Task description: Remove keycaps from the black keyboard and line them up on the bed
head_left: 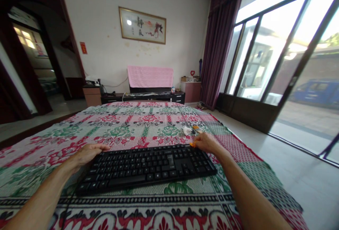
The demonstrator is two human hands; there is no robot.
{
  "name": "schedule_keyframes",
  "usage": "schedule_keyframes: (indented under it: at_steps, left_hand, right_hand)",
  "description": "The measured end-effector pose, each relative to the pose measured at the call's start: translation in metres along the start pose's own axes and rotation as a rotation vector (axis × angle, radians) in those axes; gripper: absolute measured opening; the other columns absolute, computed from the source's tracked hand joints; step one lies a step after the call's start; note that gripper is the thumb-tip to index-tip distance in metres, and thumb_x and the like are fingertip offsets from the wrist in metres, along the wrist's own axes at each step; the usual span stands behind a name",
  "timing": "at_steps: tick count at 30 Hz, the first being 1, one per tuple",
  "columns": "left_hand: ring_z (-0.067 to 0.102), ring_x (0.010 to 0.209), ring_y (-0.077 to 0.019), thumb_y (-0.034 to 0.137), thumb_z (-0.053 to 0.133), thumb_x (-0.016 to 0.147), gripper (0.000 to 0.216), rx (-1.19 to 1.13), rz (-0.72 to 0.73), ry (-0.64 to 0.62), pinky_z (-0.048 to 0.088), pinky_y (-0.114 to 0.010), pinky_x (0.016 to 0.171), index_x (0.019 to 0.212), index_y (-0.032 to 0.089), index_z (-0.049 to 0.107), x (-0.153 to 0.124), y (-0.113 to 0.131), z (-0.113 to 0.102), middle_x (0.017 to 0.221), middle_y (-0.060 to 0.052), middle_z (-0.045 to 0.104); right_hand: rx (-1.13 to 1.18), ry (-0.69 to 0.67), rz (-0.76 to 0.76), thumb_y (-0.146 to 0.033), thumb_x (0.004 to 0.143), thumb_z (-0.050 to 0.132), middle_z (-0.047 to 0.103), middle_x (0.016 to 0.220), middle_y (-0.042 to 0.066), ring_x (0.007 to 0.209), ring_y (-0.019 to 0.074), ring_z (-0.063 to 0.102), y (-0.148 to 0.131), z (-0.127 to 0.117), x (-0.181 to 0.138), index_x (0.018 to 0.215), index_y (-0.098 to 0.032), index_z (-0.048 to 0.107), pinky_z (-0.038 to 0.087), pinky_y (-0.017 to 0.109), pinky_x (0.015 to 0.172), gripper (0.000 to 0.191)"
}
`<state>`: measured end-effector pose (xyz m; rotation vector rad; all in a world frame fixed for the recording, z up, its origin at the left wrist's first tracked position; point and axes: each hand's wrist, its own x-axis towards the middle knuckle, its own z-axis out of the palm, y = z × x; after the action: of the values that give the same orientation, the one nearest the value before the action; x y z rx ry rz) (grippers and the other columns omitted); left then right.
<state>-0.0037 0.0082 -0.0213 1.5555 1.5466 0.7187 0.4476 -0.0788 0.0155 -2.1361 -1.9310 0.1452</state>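
A black keyboard (143,164) lies at a slant on a bedspread with a red, green and white flower pattern (148,120). My left hand (88,155) is at its far left corner, with the fingers reaching along the back edge and the thumb hidden. At the far right edge, my right hand (206,142) is closed in a pinch on a small orange thing (192,144), which touches or nearly touches the keyboard. Its kind cannot be made out. Just beyond that hand lie a crumpled white piece (186,131) and a small orange-brown item (196,127).
A thin dark cable (67,205) runs toward me from the keyboard's left side. Beyond the bed stands a low black cabinet (178,97) with a pink cloth (150,77) draped over a screen. Glass doors (278,53) and a purple curtain (222,46) are on the right.
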Motion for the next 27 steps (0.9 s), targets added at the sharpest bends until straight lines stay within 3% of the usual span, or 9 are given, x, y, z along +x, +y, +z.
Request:
schedule_keyframes:
  at_steps: [4,10,15,23,27]
  left_hand:
    - [0.059,0.066,-0.0181,0.023,0.053,0.054,0.037,0.024,-0.016,-0.003,0.043,-0.024,0.059,0.087,0.011,0.066,0.0,0.0,-0.001,0.074,-0.004,0.068]
    - [0.06,0.072,-0.0183,0.024,0.052,0.056,0.038,0.077,-0.002,-0.002,0.043,-0.024,0.063,0.089,0.011,0.066,-0.005,0.006,-0.001,0.079,-0.005,0.068]
    - [0.06,0.069,-0.0181,0.024,0.052,0.055,0.039,0.042,-0.013,-0.006,0.044,-0.024,0.06,0.089,0.01,0.065,-0.003,0.003,-0.001,0.078,-0.005,0.068]
    - [0.059,0.064,-0.0175,0.024,0.054,0.055,0.038,0.031,-0.02,-0.011,0.043,-0.024,0.056,0.088,0.011,0.065,-0.001,0.002,-0.001,0.073,-0.004,0.068]
    - [0.059,0.065,-0.0166,0.023,0.052,0.056,0.039,0.045,-0.019,0.0,0.042,-0.023,0.058,0.09,0.011,0.065,-0.004,0.004,0.0,0.077,-0.004,0.068]
  right_hand:
    - [0.001,0.082,0.04,-0.023,0.067,0.046,0.064,0.065,0.003,0.064,0.0141,0.055,0.009,0.005,0.003,0.073,-0.022,0.071,0.033,0.022,0.054,0.025]
    - [0.046,-0.008,0.13,-0.026,0.065,0.052,0.063,0.059,0.002,0.058,0.0127,0.054,0.015,0.006,0.008,0.062,-0.02,0.069,0.03,0.02,0.048,0.018]
    - [0.011,0.081,0.158,-0.03,0.068,0.048,0.062,0.06,0.003,0.06,0.0137,0.054,0.019,0.007,0.006,0.068,-0.021,0.07,0.027,0.021,0.048,0.024]
    - [-0.006,-0.008,0.228,-0.025,0.065,0.051,0.062,0.06,0.005,0.062,0.0157,0.055,0.015,0.003,0.006,0.057,-0.018,0.066,0.03,0.022,0.05,0.018]
    - [0.022,0.038,0.198,-0.028,0.067,0.049,0.064,0.065,0.004,0.065,0.0162,0.056,0.018,0.005,0.006,0.066,-0.021,0.068,0.031,0.022,0.051,0.021]
